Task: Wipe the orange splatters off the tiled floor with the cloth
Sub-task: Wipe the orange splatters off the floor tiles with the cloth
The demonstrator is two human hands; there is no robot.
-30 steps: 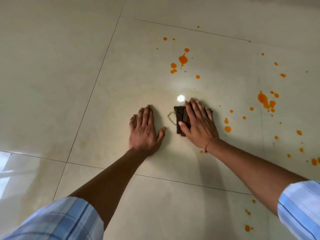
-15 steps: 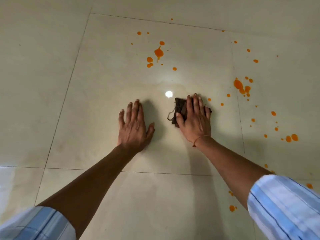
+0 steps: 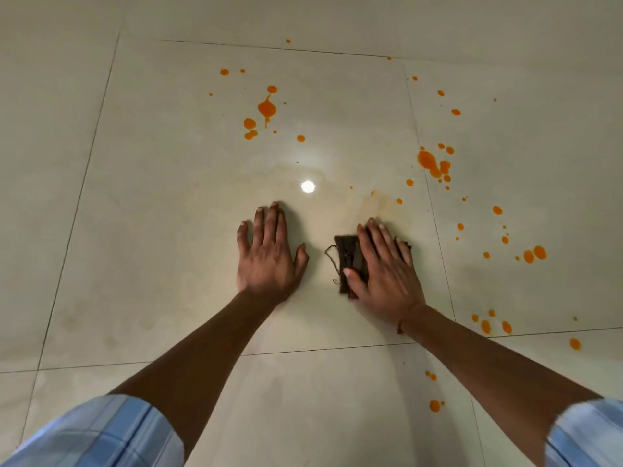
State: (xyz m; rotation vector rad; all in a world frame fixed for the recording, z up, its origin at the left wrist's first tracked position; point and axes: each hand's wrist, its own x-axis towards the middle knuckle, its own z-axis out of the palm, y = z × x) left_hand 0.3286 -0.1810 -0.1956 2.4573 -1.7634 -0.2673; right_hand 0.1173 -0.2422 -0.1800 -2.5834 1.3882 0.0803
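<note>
Drawn back toward me since a second ago, the cloth (image 3: 349,261) now lies flat under my right hand (image 3: 384,274), and a pale orange smear (image 3: 381,203) shows on the tile just beyond those fingertips. I judge that this patch has been passed over but not cleaned; it will need a second pass.

Right hand: fingers (image 3: 377,241) extended and close together, palm down, pressing the dark folded cloth to the tiled floor (image 3: 151,197); thumb across its near-left corner. A loose thread trails from the cloth's left edge.

Left hand (image 3: 269,261): fingers spread moderately, flat on bare tile, holding nothing. It matches its earlier bracing posture, just beside the cloth on the thumb side.

Orange splatters outstanding: one cluster (image 3: 266,109) well beyond the left fingertips; a second (image 3: 433,165) beyond and outboard of the right fingertips; scattered drops (image 3: 534,254) outboard of the right hand; further drops (image 3: 435,406) beside the right forearm. Most of the task remains, by my assessment.

Containers: none in view; no bucket or basin for rinsing the cloth.

A bright light reflection (image 3: 307,186) sits beyond the fingertips, between the two hands.
</note>
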